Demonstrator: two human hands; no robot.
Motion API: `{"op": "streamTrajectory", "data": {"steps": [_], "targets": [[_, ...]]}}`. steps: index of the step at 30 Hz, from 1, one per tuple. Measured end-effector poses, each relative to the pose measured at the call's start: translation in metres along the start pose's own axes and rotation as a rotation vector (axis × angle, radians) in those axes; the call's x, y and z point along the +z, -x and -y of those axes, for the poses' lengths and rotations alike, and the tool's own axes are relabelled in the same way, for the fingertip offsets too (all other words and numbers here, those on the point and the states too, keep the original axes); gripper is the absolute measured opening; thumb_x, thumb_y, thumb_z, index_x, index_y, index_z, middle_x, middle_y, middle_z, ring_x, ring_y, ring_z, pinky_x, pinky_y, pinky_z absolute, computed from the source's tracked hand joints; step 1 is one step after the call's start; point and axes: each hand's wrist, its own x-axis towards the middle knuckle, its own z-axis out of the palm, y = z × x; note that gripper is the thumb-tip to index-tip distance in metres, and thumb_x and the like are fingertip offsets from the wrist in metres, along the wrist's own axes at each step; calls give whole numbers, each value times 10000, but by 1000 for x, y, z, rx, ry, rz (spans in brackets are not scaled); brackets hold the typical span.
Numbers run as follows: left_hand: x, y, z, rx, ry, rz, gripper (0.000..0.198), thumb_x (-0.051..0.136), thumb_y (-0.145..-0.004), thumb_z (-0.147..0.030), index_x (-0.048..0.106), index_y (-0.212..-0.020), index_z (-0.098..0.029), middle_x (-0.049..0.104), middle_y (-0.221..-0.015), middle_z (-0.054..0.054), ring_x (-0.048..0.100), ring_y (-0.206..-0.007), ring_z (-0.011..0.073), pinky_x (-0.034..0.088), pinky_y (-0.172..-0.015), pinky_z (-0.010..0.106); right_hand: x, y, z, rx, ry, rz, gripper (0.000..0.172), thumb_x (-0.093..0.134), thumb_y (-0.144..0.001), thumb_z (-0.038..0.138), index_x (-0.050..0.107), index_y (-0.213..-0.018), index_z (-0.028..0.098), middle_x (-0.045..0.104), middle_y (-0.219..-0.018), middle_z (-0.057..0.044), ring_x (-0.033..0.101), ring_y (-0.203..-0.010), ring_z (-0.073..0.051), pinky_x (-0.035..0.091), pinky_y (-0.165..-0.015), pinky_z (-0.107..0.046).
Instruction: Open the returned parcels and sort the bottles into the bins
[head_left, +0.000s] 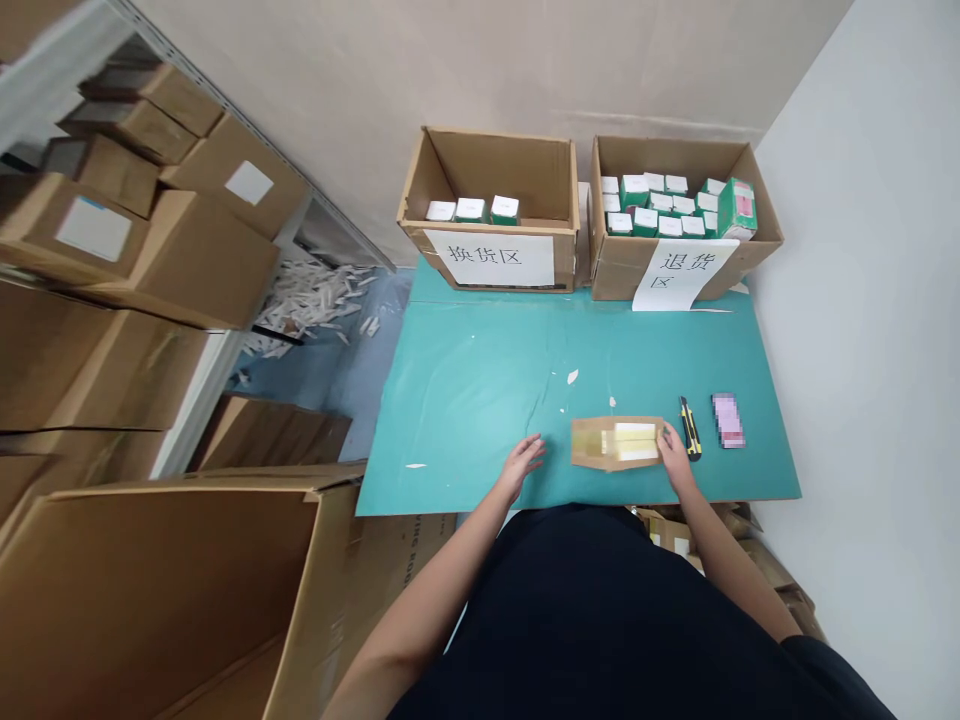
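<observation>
Our left hand (521, 467) lies open on the teal tabletop (480, 390) near a flat brown cardboard package (616, 443); our right hand (675, 458) touches its right end, grip unclear, beside a yellow-and-black utility knife (690, 428).

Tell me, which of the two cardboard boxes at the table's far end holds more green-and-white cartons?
The right-hand cardboard box: its cartons crowd together, while the left box holds only three in a row.

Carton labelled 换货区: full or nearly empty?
Nearly empty: the cardboard carton holds only three small white-topped boxes in a row by its front wall, with bare cardboard showing behind them.
</observation>
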Motion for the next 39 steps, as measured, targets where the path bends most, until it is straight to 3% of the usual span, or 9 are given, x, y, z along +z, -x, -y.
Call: {"op": "streamTrajectory", "data": {"steps": [5, 9, 13, 18, 21, 24, 29, 34, 39], "targets": [[0, 2, -1, 9, 7, 5, 704, 799, -718, -627, 631, -1255, -203, 617, -1402, 202, 619, -1269, 330, 517, -1013, 452, -18, 4, 3, 70, 1, -59, 542, 710, -693, 529, 735, -1112, 186, 722, -1201, -167, 608, -1203, -402, 428, -1097, -569], [2, 7, -4, 36, 16, 33, 685, 785, -743, -623, 636, -1272, -214, 630, -1394, 186, 625, -1265, 322, 508, -1031, 460, 28, 17, 5, 146, -126, 113, 536, 729, -699, 605, 762, -1016, 174, 785, -949, -140, 688, -1063, -382, 540, -944, -522], [2, 8, -15, 110, 59, 3, 653, 782, -758, -597, 652, -1272, -216, 639, -1381, 177, 616, -1275, 329, 491, -1054, 472, 75, 17, 27, 129, -171, 166, 695, 541, -800, 730, 709, -1193, 183, 766, -1119, -119, 677, -1147, -324, 541, -969, -498], [-5, 5, -30, 153, 54, -32, 622, 774, -774, -578, 660, -1267, -216, 633, -1386, 172, 601, -1291, 329, 501, -1046, 461, 81, 31, 84, -349, 185, -45, 549, 402, -989, 532, 613, -1364, 190, 615, -1396, -144, 541, -1322, -271, 395, -1148, -504], [-6, 2, -34, 163, 57, -19, 642, 770, -777, -576, 646, -1286, -206, 631, -1385, 177, 606, -1284, 331, 504, -1040, 467, 81, 50, 111, -663, 455, 108, 430, 406, -1026, 403, 637, -1347, 235, 621, -1367, -126, 524, -1322, -276, 389, -1158, -507], [-3, 0, -35, 157, 63, -5, 645, 769, -776, -574, 643, -1290, -206, 629, -1387, 176, 609, -1278, 330, 502, -1041, 471, 81, 59, 122, -747, 658, 186, 434, 398, -1029, 364, 621, -1369, 213, 604, -1360, -144, 498, -1327, -307, 397, -1145, -535], [1, -4, -33, 141, 44, 12, 657, 775, -758, -589, 643, -1279, -211, 630, -1389, 175, 617, -1268, 330, 514, -1017, 457, 41, 42, 102, -551, 707, 38, 540, 409, -1009, 477, 585, -1407, 156, 590, -1332, -196, 519, -1277, -344, 416, -1100, -566], [6, -9, -24, 114, -16, 49, 666, 753, -776, -609, 635, -1304, -221, 625, -1405, 170, 611, -1281, 324, 521, -1006, 446, -24, 5, 58, -244, 414, -8, 716, 398, -943, 651, 556, -1446, 167, 555, -1446, -183, 495, -1363, -335, 383, -1155, -539], [20, -17, -12, 71, -90, 87, 664, 770, -767, -596, 648, -1310, -234, 638, -1396, 150, 600, -1292, 329, 513, -1022, 455, -13, -8, 22, 63, 34, 223, 875, 623, -799, 711, 474, -1523, 242, 552, -1506, -103, 538, -1361, -319, 438, -1136, -476]]}}
